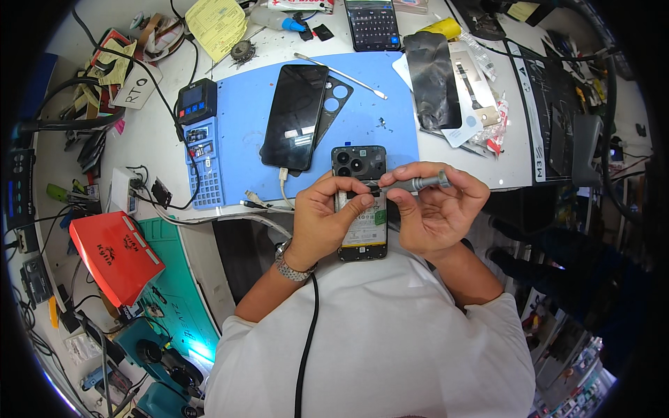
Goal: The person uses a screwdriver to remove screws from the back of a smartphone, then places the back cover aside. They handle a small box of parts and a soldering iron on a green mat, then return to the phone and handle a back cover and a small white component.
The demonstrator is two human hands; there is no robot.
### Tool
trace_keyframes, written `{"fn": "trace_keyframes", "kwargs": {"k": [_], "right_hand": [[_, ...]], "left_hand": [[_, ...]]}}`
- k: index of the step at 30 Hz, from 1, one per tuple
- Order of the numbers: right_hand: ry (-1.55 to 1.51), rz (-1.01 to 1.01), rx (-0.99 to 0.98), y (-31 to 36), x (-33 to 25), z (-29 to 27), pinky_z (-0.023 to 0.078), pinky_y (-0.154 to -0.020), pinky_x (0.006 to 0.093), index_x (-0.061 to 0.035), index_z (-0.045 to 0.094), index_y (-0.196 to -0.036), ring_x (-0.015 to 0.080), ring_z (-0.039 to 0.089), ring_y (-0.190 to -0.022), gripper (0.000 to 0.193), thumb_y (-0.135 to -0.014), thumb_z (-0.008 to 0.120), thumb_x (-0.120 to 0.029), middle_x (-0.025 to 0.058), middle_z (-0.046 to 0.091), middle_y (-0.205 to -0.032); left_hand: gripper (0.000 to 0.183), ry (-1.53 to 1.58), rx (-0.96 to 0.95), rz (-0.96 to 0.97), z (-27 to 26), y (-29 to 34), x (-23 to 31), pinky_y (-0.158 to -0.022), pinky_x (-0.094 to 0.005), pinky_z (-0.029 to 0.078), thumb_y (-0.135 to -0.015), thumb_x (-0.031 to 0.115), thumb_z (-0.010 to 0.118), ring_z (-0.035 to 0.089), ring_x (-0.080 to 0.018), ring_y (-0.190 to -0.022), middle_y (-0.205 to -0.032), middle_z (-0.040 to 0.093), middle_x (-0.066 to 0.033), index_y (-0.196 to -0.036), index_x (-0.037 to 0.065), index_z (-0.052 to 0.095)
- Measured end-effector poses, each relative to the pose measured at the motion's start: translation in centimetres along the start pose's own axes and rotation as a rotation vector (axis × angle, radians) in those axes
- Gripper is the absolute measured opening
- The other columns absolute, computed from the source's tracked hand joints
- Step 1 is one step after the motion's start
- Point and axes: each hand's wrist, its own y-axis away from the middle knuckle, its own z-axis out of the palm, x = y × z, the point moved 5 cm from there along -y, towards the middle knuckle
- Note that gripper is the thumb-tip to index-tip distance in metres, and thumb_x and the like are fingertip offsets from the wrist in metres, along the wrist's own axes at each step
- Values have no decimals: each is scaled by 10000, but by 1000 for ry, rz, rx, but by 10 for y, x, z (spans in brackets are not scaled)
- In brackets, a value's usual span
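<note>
- In the head view, an opened phone lies at the centre of the work, overlapping the near edge of a blue mat; its camera end points to twelve o'clock and its other end to six, close to the person's white shirt. Directions below are taken from this phone.
- The left hand comes in from eight o'clock, a metal watch on its wrist. Its thumb and forefinger bend together over the middle of the phone; whether they pinch a small part there, one cannot tell.
- The right hand, near three o'clock, grips a grey screwdriver between thumb and fingers, palm turned up. The tool lies nearly level, its tip end pointing to nine o'clock, toward the left fingertips.
- At eleven o'clock a second phone, its screen dark, rests partly over a dark back cover with round holes; a white cable meets its near end.
- Toward twelve o'clock lie a thin metal stick and, farther off, a phone with a lit keyboard.
- At one o'clock sits a black sheet.
- Between nine and ten o'clock is a blue parts tray; between eight and nine, a red box.
</note>
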Motion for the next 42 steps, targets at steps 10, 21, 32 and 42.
{"fn": "trace_keyframes", "kwargs": {"k": [10,21,32,42], "right_hand": [[-48,23,32,1,2,0,653,-857,384,-93,282,-1437,289,762,-1008,672,-982,719,137,269,667,-1193],[-6,25,9,1,1,-2,652,-869,397,-111,280,-1437,297,758,-1000,681,-980,719,139,271,673,-1178],[-19,14,20,1,0,-2,655,-881,392,-97,279,-1437,298,763,-1013,679,-979,717,145,279,670,-1187],[-20,20,21,2,2,-2,655,-874,396,-98,274,-1439,300,761,-1008,681,-980,711,151,278,669,-1182]], "left_hand": [[190,-39,-15,19,3,-1,6,-967,-297,574,-948,-27,833,709,-144,-1097,-1195,739,-97,-1132,-27,785],[167,-50,5,25,1,0,1,-929,-276,568,-958,-9,833,696,-122,-1068,-1156,731,-73,-1117,-19,785],[226,-36,-16,32,5,-1,7,-949,-282,579,-965,-29,817,701,-138,-1090,-1200,718,-92,-1183,-56,763],[189,-67,-5,50,3,0,4,-918,-271,579,-971,-18,817,692,-124,-1042,-1164,704,-81,-1145,-62,758]]}}
